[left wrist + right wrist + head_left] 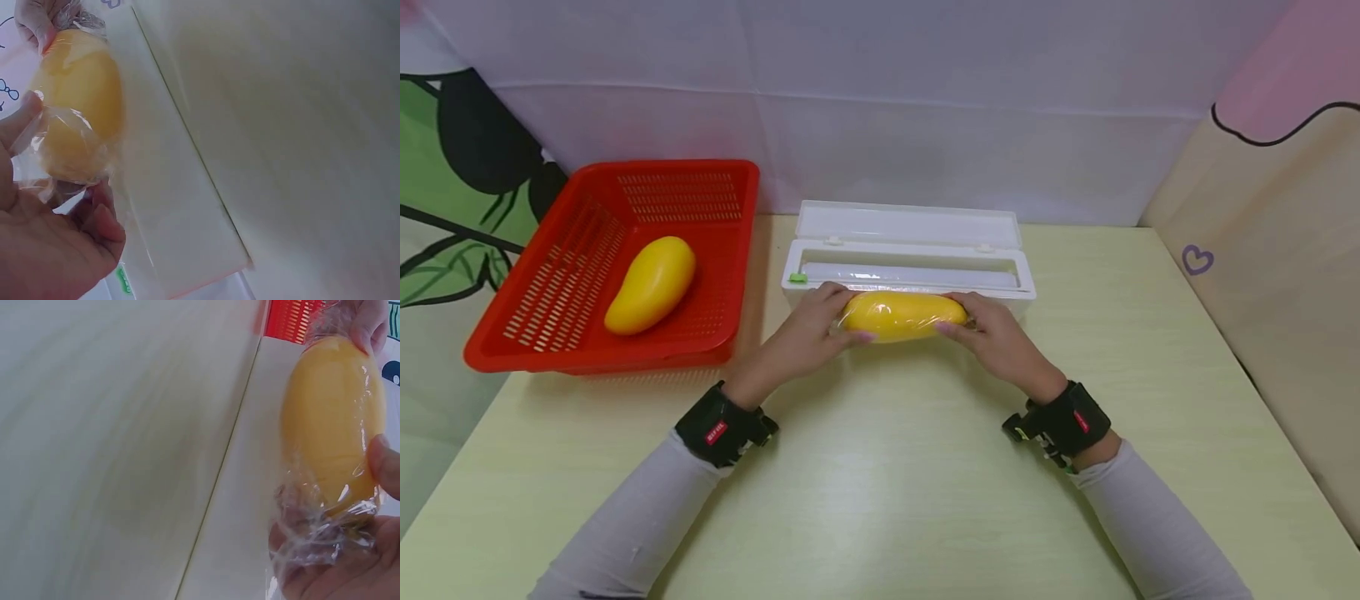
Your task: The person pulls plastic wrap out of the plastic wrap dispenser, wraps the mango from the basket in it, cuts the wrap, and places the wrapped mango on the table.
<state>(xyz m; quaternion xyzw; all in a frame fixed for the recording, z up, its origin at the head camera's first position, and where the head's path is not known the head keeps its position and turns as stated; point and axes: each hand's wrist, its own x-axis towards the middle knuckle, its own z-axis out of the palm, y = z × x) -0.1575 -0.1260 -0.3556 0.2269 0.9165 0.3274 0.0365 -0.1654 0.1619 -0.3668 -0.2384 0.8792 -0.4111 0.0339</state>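
A yellow mango [904, 316] wrapped in clear cling film is held up between both hands, just in front of the film box. My left hand [808, 329] grips its left end, thumb on the near side. The right hand [1002, 340] grips the opposite end in the same way. In the right wrist view, crumpled cling film [325, 534] bunches over the fingers at the mango's end. Behind the mango, the white cling film box [915, 265] stands with its lid raised and a film roll inside; the mango and hands hide part of its front.
To the left, a red plastic basket [722, 337] holds another yellow mango [652, 285]. A green slider [798, 278] sits at the box's left front edge. Hanging cloth [880, 150] closes off the back of the pale table [887, 483].
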